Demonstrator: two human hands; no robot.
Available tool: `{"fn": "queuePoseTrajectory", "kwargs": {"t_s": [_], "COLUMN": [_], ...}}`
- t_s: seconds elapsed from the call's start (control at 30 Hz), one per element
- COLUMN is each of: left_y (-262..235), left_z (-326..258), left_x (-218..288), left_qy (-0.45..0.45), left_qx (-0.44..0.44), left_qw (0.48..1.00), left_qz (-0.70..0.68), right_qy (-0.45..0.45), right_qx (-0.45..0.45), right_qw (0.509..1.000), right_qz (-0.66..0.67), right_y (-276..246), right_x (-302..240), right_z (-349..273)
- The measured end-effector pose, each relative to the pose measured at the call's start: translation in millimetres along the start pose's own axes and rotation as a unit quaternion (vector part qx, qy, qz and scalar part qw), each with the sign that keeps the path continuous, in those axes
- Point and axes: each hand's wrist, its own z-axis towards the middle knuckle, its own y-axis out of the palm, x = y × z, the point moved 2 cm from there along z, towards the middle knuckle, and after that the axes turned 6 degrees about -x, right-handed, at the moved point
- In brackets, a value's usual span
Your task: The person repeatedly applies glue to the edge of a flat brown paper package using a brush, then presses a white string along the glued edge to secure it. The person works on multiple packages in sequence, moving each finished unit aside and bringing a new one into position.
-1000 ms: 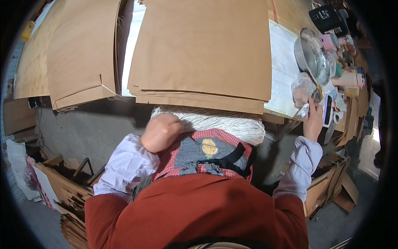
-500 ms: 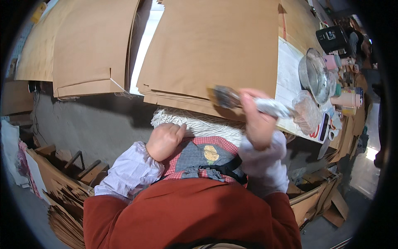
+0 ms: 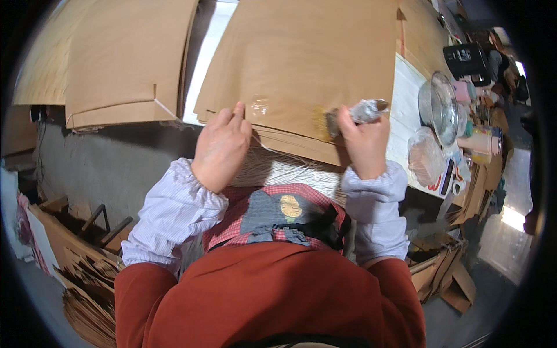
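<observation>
My right hand (image 3: 368,145) is closed around a flat brush (image 3: 365,110) whose handle is wrapped in whitish, crinkled material. Its bristles press on the near edge of a stack of brown paper sheets (image 3: 301,64), right of the middle. A glossy wet patch (image 3: 260,107) shows on the top sheet, left of the brush. Over the stack's near left edge is my left hand (image 3: 222,148), index finger stretched out and the other fingers curled. A thin white cord runs from beside its fingers to a bundle of white cords (image 3: 290,171) across my lap, below the table edge.
Another brown paper stack (image 3: 127,58) lies to the left. On the right are a metal bowl (image 3: 439,107), a clear plastic bag (image 3: 425,156) with pinkish contents, a phone (image 3: 447,176) and a tape roll (image 3: 458,187). Cardboard boxes (image 3: 87,232) stand low on the left.
My left hand has risen from the cord bundle to the stack's edge, a cord now beside its fingers. The brush has come down onto the paper, and a wet patch shows there.
</observation>
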Motion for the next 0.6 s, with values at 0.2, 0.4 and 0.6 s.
{"fn": "queuePoseTrajectory", "kwargs": {"t_s": [0.2, 0.4, 0.6], "left_y": [-1.5, -5.6, -32.5], "left_z": [3.5, 5.2, 5.2], "left_x": [2.1, 4.2, 10.3], "left_qy": [0.003, -0.014, 0.001], "left_qx": [-0.011, -0.007, 0.061], "left_qw": [1.0, 0.998, 0.988], "left_qz": [-0.024, -0.066, -0.138], "right_qy": [0.045, 0.033, 0.029], "right_qx": [0.056, 0.095, 0.258], "right_qw": [0.969, 0.986, 0.915], "right_qz": [-0.235, 0.132, -0.308], "right_y": [-47.9, -83.6, -195.1], "right_x": [41.2, 55.3, 139.3], "right_z": [-9.0, -16.0, -69.9]}}
